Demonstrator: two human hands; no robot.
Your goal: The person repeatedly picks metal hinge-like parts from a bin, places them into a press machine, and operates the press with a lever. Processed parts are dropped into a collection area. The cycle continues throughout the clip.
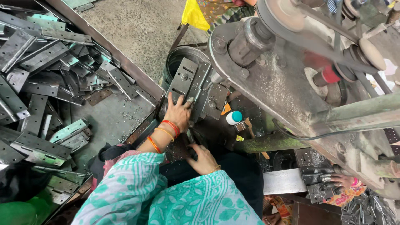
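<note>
Pressing our left hand (178,113), fingers spread, on the metal hinge plate (188,85) under the drill, we judge it stiff, heavy, sharp-edged, best held flat, while our right hand (204,159) rests loosely curled nearby.

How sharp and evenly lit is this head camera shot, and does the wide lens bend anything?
Head view: soft even daylight, no hard shadows; the left hand on the hinge plate is sharp, the right hand sits in shade; mild sheen on the hinge pile; wide-lens bending curves the machine frame.
</note>
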